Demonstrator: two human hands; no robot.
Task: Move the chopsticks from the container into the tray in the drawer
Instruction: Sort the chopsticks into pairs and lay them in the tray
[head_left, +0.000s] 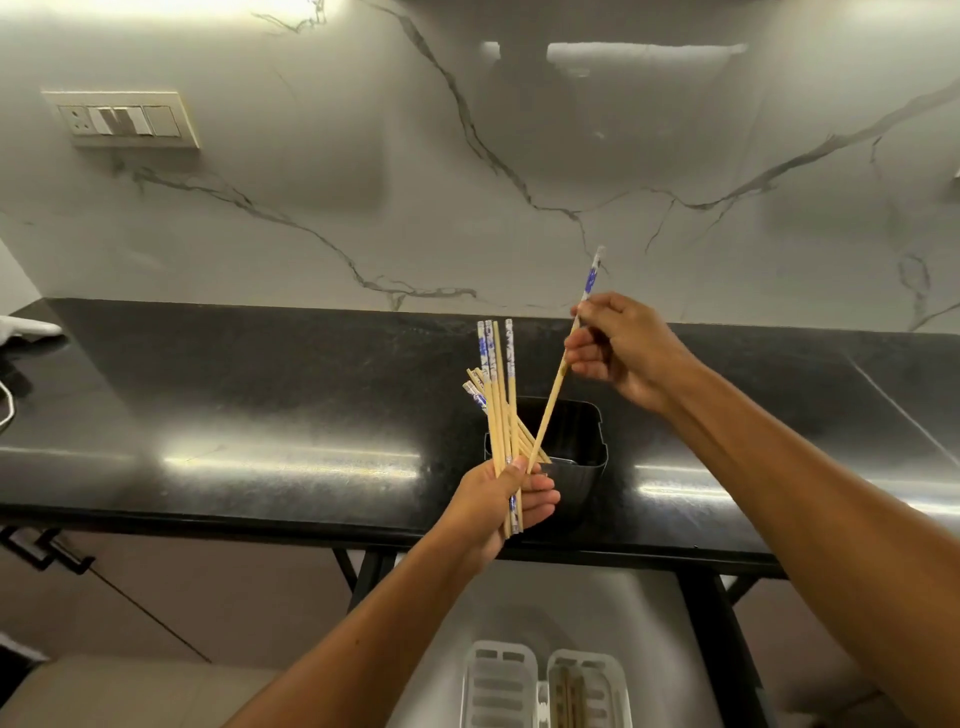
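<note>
Several chopsticks (500, 395) fan from the left hand (501, 501), gripped as a bundle above the black container (582, 457); right hand (618, 348) pinches one more (563, 364), feeding it in. Drawer tray (498, 680) waits near, below the counter (260, 405).

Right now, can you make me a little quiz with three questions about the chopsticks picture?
1. True or false: the left hand holds a bundle of chopsticks.
2. What does the right hand pinch? A) a spoon B) a single chopstick C) a cup
3. Fill in: the black container stands on the black ____.

Key: 1 true. 2 B. 3 countertop.
</note>
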